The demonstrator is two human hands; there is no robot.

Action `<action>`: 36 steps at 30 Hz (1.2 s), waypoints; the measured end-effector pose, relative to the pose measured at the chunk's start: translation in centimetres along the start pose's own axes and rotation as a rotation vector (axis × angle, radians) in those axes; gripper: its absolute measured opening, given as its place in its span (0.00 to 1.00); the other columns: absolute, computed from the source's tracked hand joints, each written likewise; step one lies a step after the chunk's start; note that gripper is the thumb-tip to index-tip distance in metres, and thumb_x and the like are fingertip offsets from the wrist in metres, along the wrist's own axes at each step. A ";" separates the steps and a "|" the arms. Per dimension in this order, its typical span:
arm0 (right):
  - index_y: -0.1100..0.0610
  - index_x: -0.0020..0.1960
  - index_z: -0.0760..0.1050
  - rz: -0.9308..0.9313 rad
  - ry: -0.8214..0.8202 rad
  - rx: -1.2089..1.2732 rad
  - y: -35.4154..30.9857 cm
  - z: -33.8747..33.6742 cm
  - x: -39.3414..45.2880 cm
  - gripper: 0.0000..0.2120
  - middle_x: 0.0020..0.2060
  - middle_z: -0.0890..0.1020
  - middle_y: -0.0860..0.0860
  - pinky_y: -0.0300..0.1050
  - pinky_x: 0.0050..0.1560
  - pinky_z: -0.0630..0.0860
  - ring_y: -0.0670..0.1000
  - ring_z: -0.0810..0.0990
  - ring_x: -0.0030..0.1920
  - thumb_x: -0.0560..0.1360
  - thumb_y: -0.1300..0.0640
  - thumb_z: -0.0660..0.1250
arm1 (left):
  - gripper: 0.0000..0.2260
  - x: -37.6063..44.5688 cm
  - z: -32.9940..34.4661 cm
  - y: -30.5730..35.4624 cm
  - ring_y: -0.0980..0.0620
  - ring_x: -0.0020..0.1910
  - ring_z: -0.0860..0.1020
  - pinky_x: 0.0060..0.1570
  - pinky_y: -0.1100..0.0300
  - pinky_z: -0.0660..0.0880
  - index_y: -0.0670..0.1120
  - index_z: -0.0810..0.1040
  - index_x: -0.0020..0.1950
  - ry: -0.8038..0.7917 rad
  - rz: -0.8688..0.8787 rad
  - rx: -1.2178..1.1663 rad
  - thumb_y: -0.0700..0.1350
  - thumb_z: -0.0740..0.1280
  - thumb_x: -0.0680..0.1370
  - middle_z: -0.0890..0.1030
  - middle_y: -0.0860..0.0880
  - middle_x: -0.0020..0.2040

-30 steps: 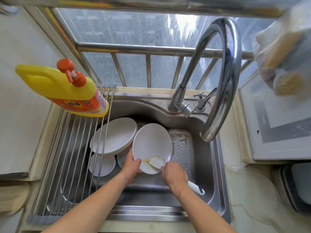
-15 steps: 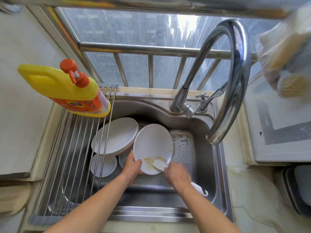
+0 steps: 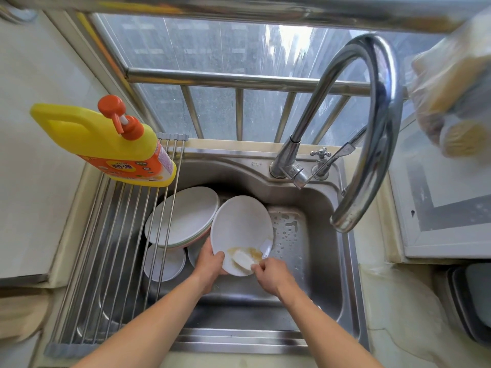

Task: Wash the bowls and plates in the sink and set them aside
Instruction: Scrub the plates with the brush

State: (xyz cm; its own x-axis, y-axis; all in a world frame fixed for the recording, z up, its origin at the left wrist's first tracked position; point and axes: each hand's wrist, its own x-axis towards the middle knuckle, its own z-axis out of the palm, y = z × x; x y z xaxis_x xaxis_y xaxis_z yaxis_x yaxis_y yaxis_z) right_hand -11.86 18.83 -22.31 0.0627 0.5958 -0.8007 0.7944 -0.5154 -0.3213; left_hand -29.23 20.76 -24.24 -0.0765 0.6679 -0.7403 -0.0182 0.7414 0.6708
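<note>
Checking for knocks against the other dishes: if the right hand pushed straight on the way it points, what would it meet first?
The right hand points up-left at the white plate it is scrubbing; it probably meets that first, though depth is unclear.

— What's the white plate like?
— Round, tilted up over the sink, with brownish smears near its lower edge, where a white scrubber head lies against it.
— And the other dishes?
— A stack of white plates leans at the basin's left, partly under the rack; a small white dish lies below it, another mostly hidden just beside.
</note>
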 end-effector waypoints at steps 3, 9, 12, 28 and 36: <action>0.56 0.50 0.82 0.051 0.091 -0.043 0.1 0.0 -0.1 0.17 0.51 0.84 0.58 0.49 0.51 0.76 0.62 0.82 0.53 0.80 0.47 0.59 | 0.26 -0.3 0.1 0.3 0.48 0.57 0.80 0.43 0.47 0.84 0.52 0.67 0.71 -0.010 0.010 -0.010 0.28 0.55 0.79 0.79 0.48 0.61; 0.56 0.56 0.81 0.070 0.109 -0.105 -0.4 -0.1 -0.5 0.16 0.55 0.83 0.58 0.49 0.55 0.77 0.61 0.82 0.57 0.81 0.50 0.59 | 0.26 -0.5 0.2 0.2 0.46 0.56 0.80 0.43 0.47 0.84 0.50 0.68 0.72 -0.006 -0.001 -0.021 0.28 0.55 0.79 0.80 0.47 0.61; 0.55 0.48 0.81 0.002 0.080 -0.082 -0.9 0.1 -0.3 0.15 0.51 0.84 0.60 0.49 0.51 0.76 0.63 0.82 0.53 0.80 0.48 0.59 | 0.26 -0.6 0.3 0.7 0.48 0.56 0.80 0.41 0.50 0.84 0.52 0.68 0.70 -0.006 0.014 -0.013 0.28 0.56 0.79 0.80 0.48 0.59; 0.56 0.46 0.81 0.019 0.058 -0.014 -0.9 0.6 -0.2 0.17 0.48 0.84 0.59 0.49 0.49 0.77 0.62 0.82 0.50 0.80 0.47 0.59 | 0.25 -0.4 0.1 0.4 0.47 0.57 0.81 0.49 0.44 0.83 0.52 0.69 0.68 -0.001 0.017 -0.022 0.27 0.56 0.78 0.81 0.48 0.59; 0.56 0.61 0.80 0.066 0.172 -0.192 -1.2 0.3 -0.6 0.17 0.57 0.83 0.57 0.49 0.56 0.77 0.60 0.82 0.58 0.82 0.48 0.58 | 0.27 -0.4 0.3 0.6 0.46 0.59 0.80 0.55 0.41 0.81 0.53 0.69 0.67 -0.025 0.056 -0.001 0.26 0.55 0.77 0.81 0.51 0.58</action>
State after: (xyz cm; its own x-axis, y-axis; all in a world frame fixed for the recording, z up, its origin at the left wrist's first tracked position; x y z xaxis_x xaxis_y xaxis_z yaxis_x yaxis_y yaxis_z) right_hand -13.02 18.95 -21.62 0.2066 0.6692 -0.7138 0.8845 -0.4397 -0.1562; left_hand -28.92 20.97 -23.51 -0.0522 0.7096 -0.7026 -0.0153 0.7030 0.7111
